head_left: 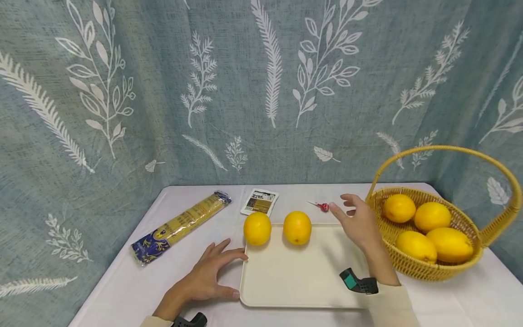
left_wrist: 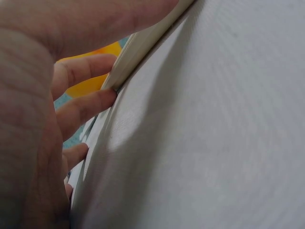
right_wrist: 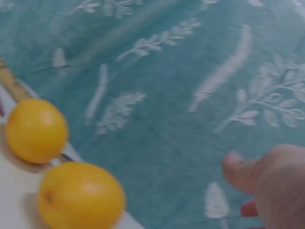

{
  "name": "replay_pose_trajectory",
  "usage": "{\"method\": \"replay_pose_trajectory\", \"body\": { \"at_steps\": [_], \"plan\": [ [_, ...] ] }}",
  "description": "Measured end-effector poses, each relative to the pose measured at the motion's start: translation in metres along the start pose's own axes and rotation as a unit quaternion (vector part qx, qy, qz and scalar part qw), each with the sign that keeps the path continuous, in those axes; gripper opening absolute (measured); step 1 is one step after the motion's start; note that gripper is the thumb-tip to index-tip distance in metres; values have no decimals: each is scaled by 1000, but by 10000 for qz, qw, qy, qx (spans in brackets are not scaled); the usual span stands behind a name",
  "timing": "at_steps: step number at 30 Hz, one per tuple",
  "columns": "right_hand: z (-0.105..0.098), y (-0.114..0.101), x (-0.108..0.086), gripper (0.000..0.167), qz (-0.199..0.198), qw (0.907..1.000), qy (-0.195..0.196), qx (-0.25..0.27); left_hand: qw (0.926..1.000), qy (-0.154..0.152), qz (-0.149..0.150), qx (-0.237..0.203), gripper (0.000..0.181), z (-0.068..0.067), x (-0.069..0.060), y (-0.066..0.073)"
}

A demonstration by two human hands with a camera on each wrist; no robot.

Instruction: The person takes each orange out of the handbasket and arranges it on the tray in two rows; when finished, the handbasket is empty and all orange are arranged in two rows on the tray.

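A cream tray lies on the white table, with two oranges at its back left. My left hand is at the tray's left side, fingers spread and thumb near the front corner. In the left wrist view, fingertips touch or nearly touch the tray's edge. My right hand hovers over the tray's back right, between a red-wrapped lollipop and the basket. Its thumb and fingers are apart, with nothing seen between them.
Several yellow fruits lie in the wicker basket, whose tall handle arches above it. On the left is a bag of dry spaghetti. A small white packet lies behind the tray. A patterned curtain hangs beyond the table.
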State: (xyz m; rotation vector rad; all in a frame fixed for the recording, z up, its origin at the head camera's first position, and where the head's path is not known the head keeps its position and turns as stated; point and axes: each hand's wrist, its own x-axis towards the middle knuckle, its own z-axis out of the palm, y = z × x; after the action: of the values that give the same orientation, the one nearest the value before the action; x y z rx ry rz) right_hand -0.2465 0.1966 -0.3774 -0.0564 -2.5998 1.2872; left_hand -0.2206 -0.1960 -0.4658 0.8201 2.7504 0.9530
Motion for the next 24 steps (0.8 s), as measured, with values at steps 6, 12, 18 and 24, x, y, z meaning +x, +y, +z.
{"method": "replay_pose_trajectory", "body": {
  "at_steps": [6,12,18,24],
  "plan": [
    [-40,7,-6,61,330,9985,217,-385,10000,-25,-67,-2,75,1,0,0],
    [-66,14,-10,64,820,9931,313,-774,10000,7,-13,18,75,1,0,-1],
    [-87,23,-10,87,1898,9732,-120,-1296,10000,48,75,-20,74,0,0,-1],
    [-100,43,-8,102,2255,9593,-858,-1468,9999,70,76,-10,74,1,-1,0]
  ]
}}
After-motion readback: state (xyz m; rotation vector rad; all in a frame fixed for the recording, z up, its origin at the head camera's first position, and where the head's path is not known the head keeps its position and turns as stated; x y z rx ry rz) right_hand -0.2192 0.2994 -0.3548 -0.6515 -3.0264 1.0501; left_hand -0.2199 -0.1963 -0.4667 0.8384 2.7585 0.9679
